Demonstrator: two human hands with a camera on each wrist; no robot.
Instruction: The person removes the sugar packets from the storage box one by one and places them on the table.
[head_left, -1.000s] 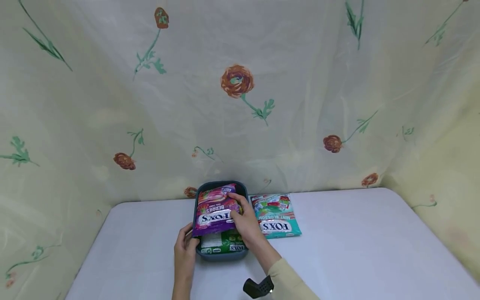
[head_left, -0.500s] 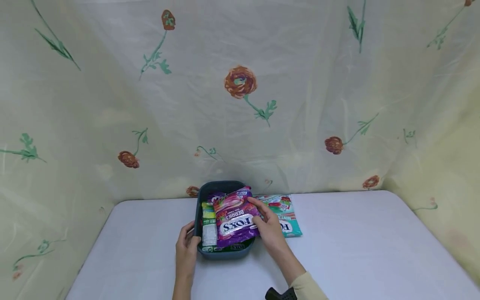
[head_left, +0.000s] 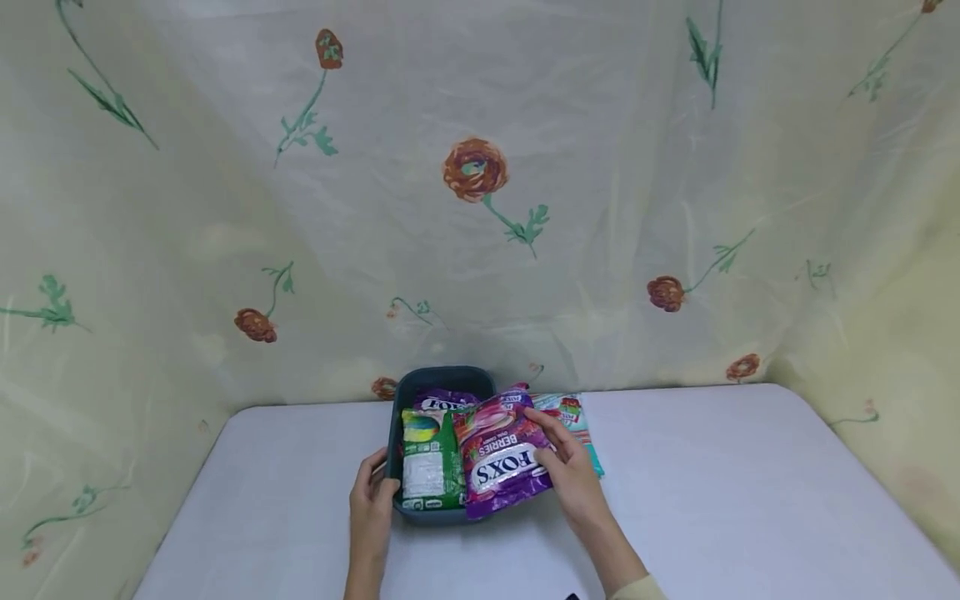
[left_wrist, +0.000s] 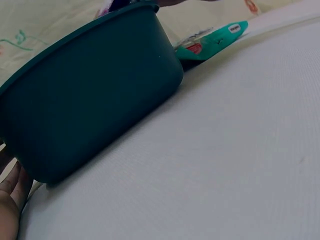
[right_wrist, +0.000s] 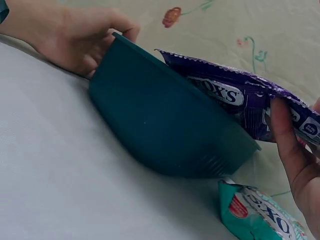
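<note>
My right hand pinches a purple bag of berry candy by its right edge. The bag is tilted over the right rim of a dark teal plastic bin. In the right wrist view, the thumb lies under the bag. At the bin's left side, my left hand grips the wall near the rim. Inside the bin lie a green candy bag and, behind it, another purple bag. A mint candy bag lies on the table to the right, partly hidden by the right hand and the held bag.
The table has a white cover. A floral curtain hangs behind the table's far edge and along both sides. The bin stands close to that far edge.
My right hand has carried the purple berry bag rightward from over the bin to its right rim, uncovering the green bag and the other purple one. My left hand stays at the bin.
</note>
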